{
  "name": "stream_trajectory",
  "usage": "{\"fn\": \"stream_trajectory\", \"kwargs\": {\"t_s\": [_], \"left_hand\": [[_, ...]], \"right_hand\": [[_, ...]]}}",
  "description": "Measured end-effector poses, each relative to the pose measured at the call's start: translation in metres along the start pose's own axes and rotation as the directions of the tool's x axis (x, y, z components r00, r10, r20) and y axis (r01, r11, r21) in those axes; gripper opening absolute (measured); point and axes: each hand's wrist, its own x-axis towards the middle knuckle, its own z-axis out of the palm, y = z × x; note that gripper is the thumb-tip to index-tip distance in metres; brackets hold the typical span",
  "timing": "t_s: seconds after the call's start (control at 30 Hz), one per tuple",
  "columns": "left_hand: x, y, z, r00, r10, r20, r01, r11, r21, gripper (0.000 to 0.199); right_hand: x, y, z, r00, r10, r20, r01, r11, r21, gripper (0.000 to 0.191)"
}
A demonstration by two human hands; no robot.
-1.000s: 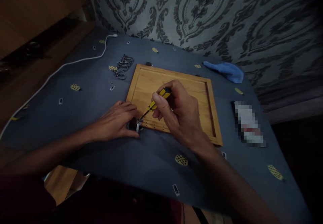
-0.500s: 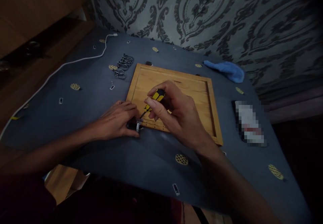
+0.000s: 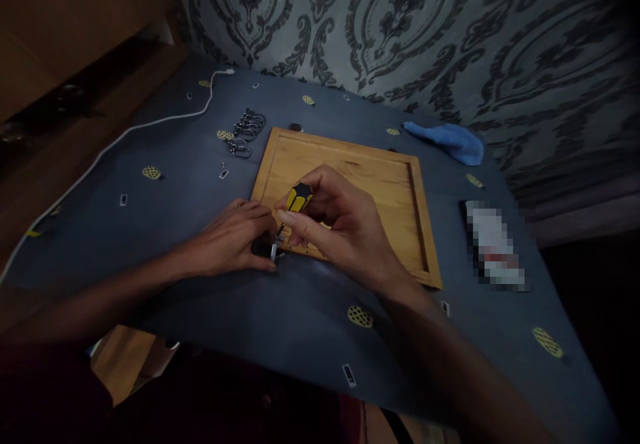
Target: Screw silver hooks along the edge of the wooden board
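Note:
A wooden panel (image 3: 345, 171) with a raised rim lies on the blue patterned tablecloth. At its near left corner sits a small metal piece (image 3: 274, 249). My left hand (image 3: 240, 237) curls around that piece, thumb and fingers on either side of it, closed on it. Above the same corner my right hand (image 3: 345, 231) grips a yellow and black screwdriver (image 3: 299, 199) between thumb and fingers. The screwdriver's shaft points down to the metal piece; its tip is too small to make out.
Several metal rings with clips (image 3: 247, 127) lie beyond the panel's left side. A white cable (image 3: 150, 123) runs along the left. A blue cloth (image 3: 450, 141) and a blurred-out object (image 3: 495, 247) lie to the right.
My right hand has shifted slightly left, and the screwdriver now stands more upright over the metal piece. My left hand has stayed in place.

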Motion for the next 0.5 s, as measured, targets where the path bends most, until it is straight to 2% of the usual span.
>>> {"fn": "stream_trajectory", "kwargs": {"t_s": [0.2,0.33,0.5], "left_hand": [[0.0002,0.0015,-0.0015,1.000,-0.010,0.010,0.010,1.000,0.013,0.042],[0.0003,-0.0002,-0.0003,1.000,-0.004,0.000,0.004,1.000,-0.012,0.041],[0.0003,-0.0020,0.0011,1.000,0.010,-0.010,-0.010,1.000,-0.013,0.042]], "right_hand": [[0.0003,-0.0045,-0.0066,0.989,0.009,0.146,-0.017,0.999,0.049,0.022],[0.0011,-0.0010,-0.0031,0.998,-0.007,0.064,0.005,0.999,0.031,0.028],[0.0012,0.0028,0.0003,0.999,0.029,-0.032,-0.029,0.999,0.019,0.036]]}}
